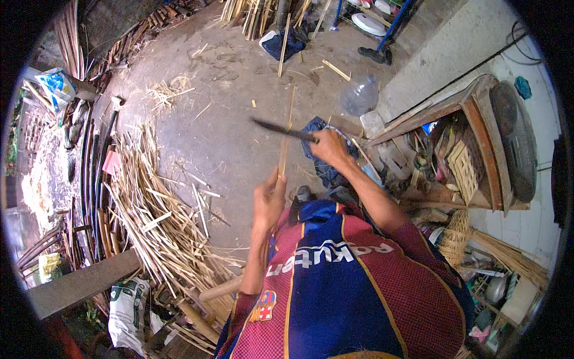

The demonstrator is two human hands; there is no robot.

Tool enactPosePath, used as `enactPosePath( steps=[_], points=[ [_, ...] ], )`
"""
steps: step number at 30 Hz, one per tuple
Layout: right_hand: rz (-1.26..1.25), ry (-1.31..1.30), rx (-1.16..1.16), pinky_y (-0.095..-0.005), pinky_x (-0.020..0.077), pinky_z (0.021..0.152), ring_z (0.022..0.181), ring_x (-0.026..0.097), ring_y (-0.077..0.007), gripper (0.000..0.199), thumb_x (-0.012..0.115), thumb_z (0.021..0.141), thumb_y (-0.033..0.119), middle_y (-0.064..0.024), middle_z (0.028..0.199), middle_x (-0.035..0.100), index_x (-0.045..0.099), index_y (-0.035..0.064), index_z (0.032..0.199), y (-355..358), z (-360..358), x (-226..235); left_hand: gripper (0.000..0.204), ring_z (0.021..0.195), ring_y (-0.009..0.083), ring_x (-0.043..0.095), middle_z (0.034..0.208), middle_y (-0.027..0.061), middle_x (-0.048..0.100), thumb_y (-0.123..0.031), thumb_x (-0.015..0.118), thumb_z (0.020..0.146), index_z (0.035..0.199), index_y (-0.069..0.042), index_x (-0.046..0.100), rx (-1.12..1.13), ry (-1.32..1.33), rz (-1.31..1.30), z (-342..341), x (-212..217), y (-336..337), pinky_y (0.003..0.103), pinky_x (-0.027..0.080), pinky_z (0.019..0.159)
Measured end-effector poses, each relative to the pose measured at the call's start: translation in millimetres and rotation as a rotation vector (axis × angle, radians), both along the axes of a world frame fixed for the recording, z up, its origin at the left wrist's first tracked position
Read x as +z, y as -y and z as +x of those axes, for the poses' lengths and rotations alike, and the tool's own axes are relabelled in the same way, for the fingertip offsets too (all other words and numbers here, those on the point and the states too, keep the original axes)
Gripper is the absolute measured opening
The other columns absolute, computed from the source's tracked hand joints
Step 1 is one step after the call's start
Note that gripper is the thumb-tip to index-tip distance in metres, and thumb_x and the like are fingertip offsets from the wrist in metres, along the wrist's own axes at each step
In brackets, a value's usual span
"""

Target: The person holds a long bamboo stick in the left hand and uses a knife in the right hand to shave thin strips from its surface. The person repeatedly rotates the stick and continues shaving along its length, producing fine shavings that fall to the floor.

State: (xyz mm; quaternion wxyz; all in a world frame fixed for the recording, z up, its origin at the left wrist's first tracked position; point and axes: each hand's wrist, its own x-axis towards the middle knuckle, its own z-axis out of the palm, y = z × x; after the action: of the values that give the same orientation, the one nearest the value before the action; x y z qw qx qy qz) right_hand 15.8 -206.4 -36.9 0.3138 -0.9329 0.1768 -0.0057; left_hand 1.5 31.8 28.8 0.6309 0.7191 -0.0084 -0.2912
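Bare concrete floor [227,137], littered with shavings, fills the scene. Nearest, the left hand [269,200] is closed around the lower end of a thin, pale bamboo strip [286,134], which is held upright. Just beyond, a dark, long-bladed knife [281,129] is gripped in the right hand [329,146], its blade apparently laid across the strip. Split bamboo [149,209] is heaped at left; a clear plastic jug [360,96] stands farther off.

A white sack [127,309] with dark green print slumps on the ground at the lower left, just beside a grey plank. A crumpled blue-and-white plastic bag [55,85] lies at the upper left edge of the yard floor. A small yellow packet [48,263] sits near the left rim, too blurred to tell more.
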Motion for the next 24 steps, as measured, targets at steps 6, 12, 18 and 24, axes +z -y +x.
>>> enactPosePath(
  steps=[6, 12, 18, 24],
  points=[
    [-0.109, 0.005, -0.427, -0.0497, 0.052, 0.076, 0.084, 0.068, -0.044, 0.045, 0.064, 0.086, 0.039, -0.0308, 0.082, 0.066, 0.07, -0.0052, 0.083, 141.8, 26.8, -59.9, 0.048, 0.053, 0.0033, 0.043, 0.071, -0.0034, 0.053, -0.024, 0.065, 0.096, 0.136, -0.001, 0.055, -0.052, -0.067, 0.049, -21.6, 26.6, -33.3, 0.021, 0.031, 0.044],
    [0.017, 0.031, -0.42, -0.0511, 0.0508, 0.077, 0.089, 0.065, -0.0481, 0.062, 0.058, 0.089, 0.053, -0.0321, 0.09, 0.066, 0.067, -0.0076, 0.1, 90.8, -12.3, -75.0, 0.043, 0.063, 0.0058, 0.05, 0.073, -0.001, 0.058, -0.019, 0.064, 0.094, 0.135, -0.004, 0.058, 0.044, 0.135, 0.246, 1.2, -18.0, -35.9, 0.025, 0.042, 0.053],
    [0.099, -0.353, -0.438, -0.0536, 0.0513, 0.075, 0.09, 0.065, -0.0483, 0.07, 0.058, 0.086, 0.058, -0.0354, 0.094, 0.064, 0.064, -0.0078, 0.109, 37.0, -173.3, -146.2, 0.04, 0.063, 0.009, 0.053, 0.072, 0.0022, 0.061, -0.02, 0.065, 0.093, 0.128, -0.001, 0.062, 0.098, 0.204, 0.27, 7.6, -37.6, -37.2, 0.029, 0.045, 0.055],
    [0.132, -0.417, -0.559, -0.0531, 0.051, 0.073, 0.088, 0.064, -0.0481, 0.062, 0.059, 0.088, 0.053, -0.0329, 0.091, 0.065, 0.064, -0.0048, 0.111, 32.4, -283.9, -125.5, 0.039, 0.064, 0.0105, 0.055, 0.073, 0.0055, 0.063, -0.022, 0.065, 0.093, 0.125, -0.002, 0.064, 0.081, 0.288, 0.419, -4.4, -57.0, -36.9, 0.031, 0.047, 0.058]
  ],
)
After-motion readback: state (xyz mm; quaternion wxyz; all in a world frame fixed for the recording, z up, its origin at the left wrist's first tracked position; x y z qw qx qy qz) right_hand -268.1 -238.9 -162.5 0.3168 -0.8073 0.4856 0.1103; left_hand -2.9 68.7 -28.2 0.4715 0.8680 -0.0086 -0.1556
